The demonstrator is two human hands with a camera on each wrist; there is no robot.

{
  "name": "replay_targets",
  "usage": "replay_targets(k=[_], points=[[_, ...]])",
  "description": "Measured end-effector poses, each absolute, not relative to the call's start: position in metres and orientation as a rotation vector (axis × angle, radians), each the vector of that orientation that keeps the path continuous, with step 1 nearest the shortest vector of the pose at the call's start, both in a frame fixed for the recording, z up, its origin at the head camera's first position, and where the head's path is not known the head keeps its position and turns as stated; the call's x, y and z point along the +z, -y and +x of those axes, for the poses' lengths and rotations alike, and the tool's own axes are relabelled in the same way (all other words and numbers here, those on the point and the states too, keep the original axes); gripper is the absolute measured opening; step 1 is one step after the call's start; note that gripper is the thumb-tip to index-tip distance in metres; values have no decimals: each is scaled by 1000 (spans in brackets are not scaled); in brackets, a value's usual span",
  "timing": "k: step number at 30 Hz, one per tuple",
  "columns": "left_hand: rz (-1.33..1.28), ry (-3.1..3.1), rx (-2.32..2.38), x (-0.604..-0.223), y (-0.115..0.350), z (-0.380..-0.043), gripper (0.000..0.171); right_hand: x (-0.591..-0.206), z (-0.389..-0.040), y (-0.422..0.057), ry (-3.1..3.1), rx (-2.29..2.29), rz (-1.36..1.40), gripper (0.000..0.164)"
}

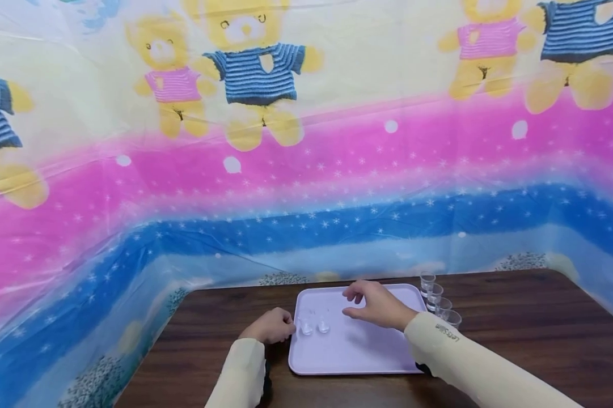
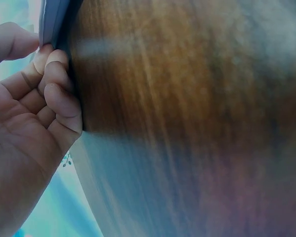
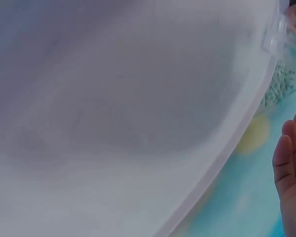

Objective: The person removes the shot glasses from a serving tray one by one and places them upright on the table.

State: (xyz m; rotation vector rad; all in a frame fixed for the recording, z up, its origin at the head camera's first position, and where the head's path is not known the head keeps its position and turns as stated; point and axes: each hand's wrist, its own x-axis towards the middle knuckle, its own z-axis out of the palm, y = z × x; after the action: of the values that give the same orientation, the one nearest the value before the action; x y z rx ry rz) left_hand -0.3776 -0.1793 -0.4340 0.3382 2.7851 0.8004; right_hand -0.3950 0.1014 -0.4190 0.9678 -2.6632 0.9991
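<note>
A lilac tray (image 1: 357,354) lies on the brown table. My left hand (image 1: 269,327) is at its left edge; in the left wrist view, the thumb and fingers (image 2: 63,98) pinch the tray's rim (image 2: 51,22). Just inside that edge stand two small clear cups, one nearer the rim (image 1: 306,327) and one to its right (image 1: 324,324). Above the tray's middle, my right hand (image 1: 380,305) hovers with its fingers loosely extended and thumb apart. It holds nothing, and in the right wrist view its fingers (image 3: 283,163) show at the right border.
Several clear cups (image 1: 435,294) stand in a row along the tray's right edge. The wood-grain table (image 1: 531,328) extends on both sides of the tray. Behind it hangs a cloth (image 1: 337,238) printed with bears.
</note>
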Motion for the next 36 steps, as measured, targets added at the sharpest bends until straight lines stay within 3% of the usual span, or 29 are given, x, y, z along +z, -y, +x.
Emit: replay_targets(k=[6,17,36], points=[[320,-2786,795,-433,178,-377,17,-429,-396,-74,2694,1055,998,36],[295,-2793,787,-432,176,-377,16,-433,-392,-49,2610,1067,1047,29],[316,-2774,806,-434,178,-379,16,-426,-387,-88,2691,1045,972,25]])
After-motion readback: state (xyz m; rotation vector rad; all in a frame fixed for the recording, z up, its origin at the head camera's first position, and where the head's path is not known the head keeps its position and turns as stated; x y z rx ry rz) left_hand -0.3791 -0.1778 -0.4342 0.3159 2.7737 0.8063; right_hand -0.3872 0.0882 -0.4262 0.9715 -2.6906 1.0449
